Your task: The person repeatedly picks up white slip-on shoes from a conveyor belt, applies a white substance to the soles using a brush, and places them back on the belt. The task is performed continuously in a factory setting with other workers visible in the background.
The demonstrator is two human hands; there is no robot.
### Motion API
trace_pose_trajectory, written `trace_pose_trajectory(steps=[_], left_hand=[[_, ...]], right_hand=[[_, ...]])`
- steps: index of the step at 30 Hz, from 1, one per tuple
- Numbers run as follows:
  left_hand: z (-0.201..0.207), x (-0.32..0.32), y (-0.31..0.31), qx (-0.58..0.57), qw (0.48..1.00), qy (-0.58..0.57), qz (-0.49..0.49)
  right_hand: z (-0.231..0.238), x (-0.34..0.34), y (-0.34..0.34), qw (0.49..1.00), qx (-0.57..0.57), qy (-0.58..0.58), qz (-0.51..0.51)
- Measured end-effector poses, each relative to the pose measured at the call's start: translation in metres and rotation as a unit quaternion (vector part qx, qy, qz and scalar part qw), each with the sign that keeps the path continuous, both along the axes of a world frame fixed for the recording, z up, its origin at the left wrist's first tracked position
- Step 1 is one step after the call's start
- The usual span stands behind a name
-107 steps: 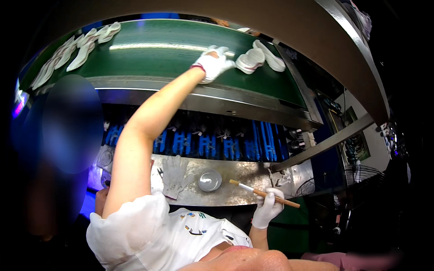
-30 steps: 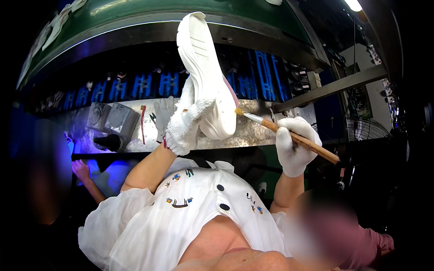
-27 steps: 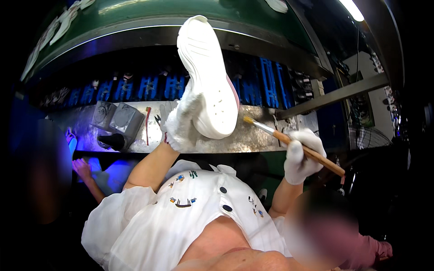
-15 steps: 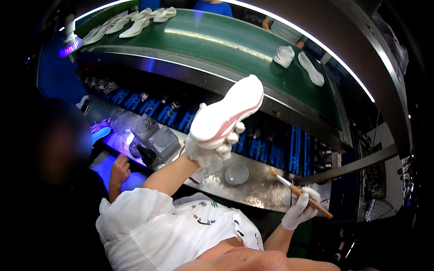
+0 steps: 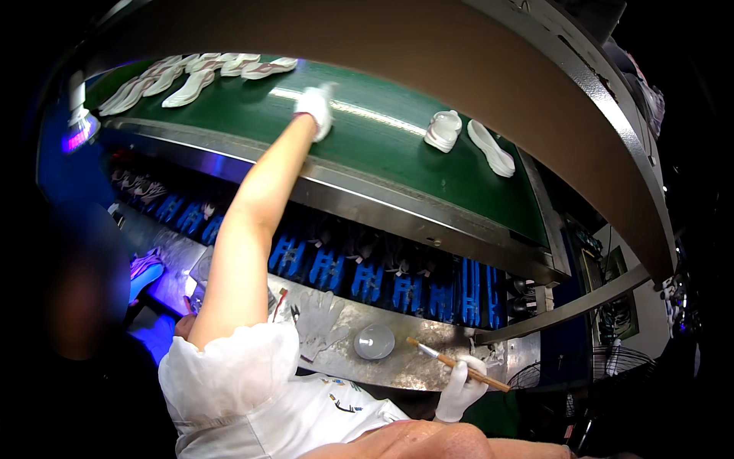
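Note:
My left hand (image 5: 313, 113), in a white glove, stretches out over the green belt (image 5: 367, 145). Its fingers are smeared by motion, so I cannot tell whether anything is in them. Several white and pink shoe soles (image 5: 189, 89) lie on the belt to the left of that hand. My right hand (image 5: 460, 389), also gloved in white, is closed around a wooden-handled paintbrush (image 5: 451, 362), whose bristles point left. A translucent bowl (image 5: 375, 341) rests on the metal bench (image 5: 413, 363), just left of the brush tip.
Two more soles, one upturned on end (image 5: 443, 131) and one flat (image 5: 491, 148), lie at the belt's right. Below the belt runs a row of blue racks (image 5: 367, 281). A spare glove (image 5: 317, 321) lies on the bench. A metal beam (image 5: 382, 46) crosses overhead; a person (image 5: 76, 283) is at left.
My left hand has swung forward from above the bench to the belt; the sole it held is no longer plainly visible in it. My right hand keeps the paintbrush. The view has shifted.

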State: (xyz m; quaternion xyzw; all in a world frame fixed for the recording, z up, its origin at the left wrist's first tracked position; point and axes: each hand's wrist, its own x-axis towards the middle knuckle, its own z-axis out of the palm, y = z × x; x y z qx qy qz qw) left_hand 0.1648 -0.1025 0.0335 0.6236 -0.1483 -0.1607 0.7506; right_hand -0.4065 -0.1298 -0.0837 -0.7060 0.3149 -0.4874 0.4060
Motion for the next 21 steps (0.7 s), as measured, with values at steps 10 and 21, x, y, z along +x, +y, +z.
trace_pose_trajectory(steps=[10,21], left_hand=[[-0.008,-0.124,-0.196,0.435,0.787,-0.423,-0.108],[0.023,-0.062,0.03,0.427,0.723,-0.542,-0.038]], right_hand=[[-0.009,-0.016,0.005,0.994,0.088,0.015,-0.068],[-0.017,-0.012,-0.01,0.996,0.075,-0.024,0.039]])
